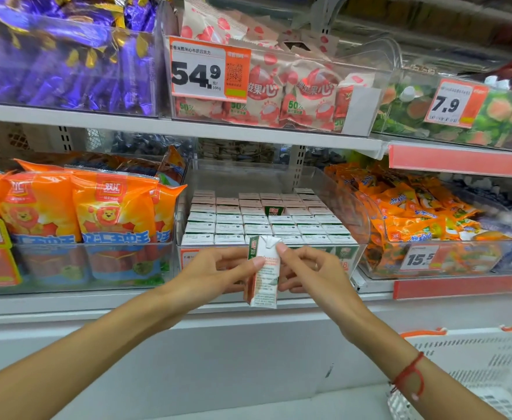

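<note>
Status: we have one small juice carton (263,272) in the air, upright with a slight lean, just in front of the middle of the front edge of the clear bin (358,221) on the lower shelf (97,301)

Both hands are on it. The left hand (218,272) pinches the left side around mid-height with thumb and fingers. The right hand (307,272) has a fingertip on the top right corner and the other fingers curled at the right side (thumb not visible, so we can't tell the exact hold there). The juice carton touches nothing but the hands.

The bin holds packed rows (257,228) of the same cartons, tops up. There is one gap (274,211) toward the back edge, mid-width, with a green face showing in it.

Our read: this is a stocking step, and we're squaring up the juice carton before it goes in. Next move calls for lifting it over the front wall, reaching past the front rows, lining it up with the gap and lowering it straight down. It's a tight fit, so we could knock the neighbours. A white basket (475,359) sits at lower right, below the shelf
</note>
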The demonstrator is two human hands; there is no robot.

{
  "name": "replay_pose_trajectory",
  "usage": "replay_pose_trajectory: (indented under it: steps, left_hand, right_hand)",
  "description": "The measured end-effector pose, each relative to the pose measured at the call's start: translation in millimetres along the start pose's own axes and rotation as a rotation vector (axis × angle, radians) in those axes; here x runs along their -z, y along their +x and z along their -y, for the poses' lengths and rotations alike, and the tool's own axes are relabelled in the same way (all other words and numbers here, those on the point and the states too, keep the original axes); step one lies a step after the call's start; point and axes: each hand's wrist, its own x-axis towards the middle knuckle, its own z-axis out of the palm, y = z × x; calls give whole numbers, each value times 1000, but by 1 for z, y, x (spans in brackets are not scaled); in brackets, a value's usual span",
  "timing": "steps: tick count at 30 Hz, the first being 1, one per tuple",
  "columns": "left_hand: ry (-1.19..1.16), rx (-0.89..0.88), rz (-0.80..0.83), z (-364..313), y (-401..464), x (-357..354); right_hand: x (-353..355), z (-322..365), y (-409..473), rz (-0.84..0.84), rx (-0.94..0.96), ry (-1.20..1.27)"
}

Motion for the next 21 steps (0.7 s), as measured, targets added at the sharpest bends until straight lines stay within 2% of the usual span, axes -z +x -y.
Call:
replay_pose_trajectory:
  steps: [5, 11, 15, 21]
  left_hand:
    - [-50, -13, 29, 2, 0, -5]
    - [-201, -44, -91, -1, 3, -6]
    - [-230, -32, -102, 0, 4, -7]
    - [-222, -35, -52, 3, 2, -8]
  right_hand:
    - [-1, -2, 3, 43, -18, 26]
    - [5, -6, 4, 318, -79, 83]
    - [3, -7, 3, 280, -52, 148]
    - [1, -8, 3, 213, -38, 109]
